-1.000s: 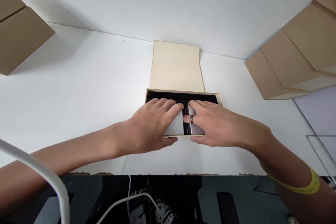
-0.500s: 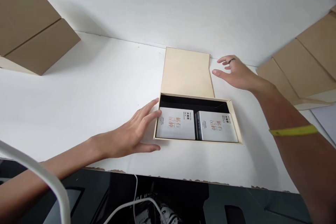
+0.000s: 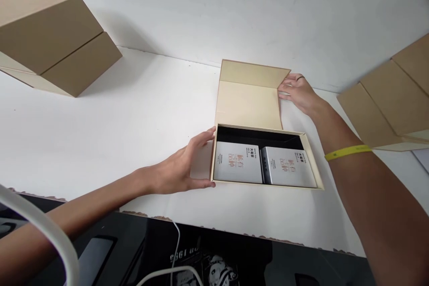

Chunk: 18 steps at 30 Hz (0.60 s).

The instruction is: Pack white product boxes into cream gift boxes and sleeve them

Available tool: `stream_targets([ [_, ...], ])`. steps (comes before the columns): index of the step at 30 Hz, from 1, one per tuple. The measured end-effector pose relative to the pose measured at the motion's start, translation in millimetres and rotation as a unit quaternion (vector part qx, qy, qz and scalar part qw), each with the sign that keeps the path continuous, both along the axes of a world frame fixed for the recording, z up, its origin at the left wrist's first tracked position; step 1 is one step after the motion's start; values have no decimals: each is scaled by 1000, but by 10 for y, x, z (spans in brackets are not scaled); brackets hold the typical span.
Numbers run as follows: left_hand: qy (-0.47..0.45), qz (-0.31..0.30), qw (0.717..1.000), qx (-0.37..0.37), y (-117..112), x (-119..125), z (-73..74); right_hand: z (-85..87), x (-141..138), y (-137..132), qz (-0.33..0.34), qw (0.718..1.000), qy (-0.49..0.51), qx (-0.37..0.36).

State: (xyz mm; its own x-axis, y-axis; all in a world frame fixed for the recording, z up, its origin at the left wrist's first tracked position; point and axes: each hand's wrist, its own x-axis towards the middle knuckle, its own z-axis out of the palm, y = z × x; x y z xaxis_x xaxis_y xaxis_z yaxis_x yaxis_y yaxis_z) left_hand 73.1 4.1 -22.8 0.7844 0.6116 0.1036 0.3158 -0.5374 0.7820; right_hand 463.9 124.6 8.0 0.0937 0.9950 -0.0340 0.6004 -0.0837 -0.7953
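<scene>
A cream gift box (image 3: 320, 182) lies open on the white table, its lid (image 3: 248, 103) folded back with the far flap tilted up. Inside it, two silver-white tea cartons with orange lettering, a left carton (image 3: 236, 174) and a right carton (image 3: 293, 174), sit side by side with a dark strip between them. My left hand (image 3: 181, 165) spans the left end of the box, thumb at the front corner, fingers at the back corner. At the lid's right edge my right hand (image 3: 298, 91) grips the raised flap; some fingertips are hidden behind it.
A brown cardboard-coloured box (image 3: 67, 49) stands tilted at the back left. More brown boxes (image 3: 385, 94) are at the right. A white wall (image 3: 187, 4) closes off the back. White cable (image 3: 56, 237) crosses the lower left, in front of the table's chipped front edge.
My right hand has reached the lid and its far flap now stands up. My left hand has closed in on the box's left end. The view has shifted slightly.
</scene>
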Motion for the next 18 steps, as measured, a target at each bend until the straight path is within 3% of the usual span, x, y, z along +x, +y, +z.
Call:
stream_targets([
  [7, 27, -4, 999, -31, 16, 22, 69, 107, 40, -785, 10, 993, 98, 58],
  [12, 60, -4, 998, -4, -32, -59, 58, 171, 78, -1564, -20, 983, 168, 69],
  [16, 104, -8, 993, 46, -153, -182, 22, -4, -37, -2216, 4, 980, 178, 93],
  [18, 79, -13, 995, 67, -201, -239, 7, -148, -130, -2475, 6, 989, 96, 113],
])
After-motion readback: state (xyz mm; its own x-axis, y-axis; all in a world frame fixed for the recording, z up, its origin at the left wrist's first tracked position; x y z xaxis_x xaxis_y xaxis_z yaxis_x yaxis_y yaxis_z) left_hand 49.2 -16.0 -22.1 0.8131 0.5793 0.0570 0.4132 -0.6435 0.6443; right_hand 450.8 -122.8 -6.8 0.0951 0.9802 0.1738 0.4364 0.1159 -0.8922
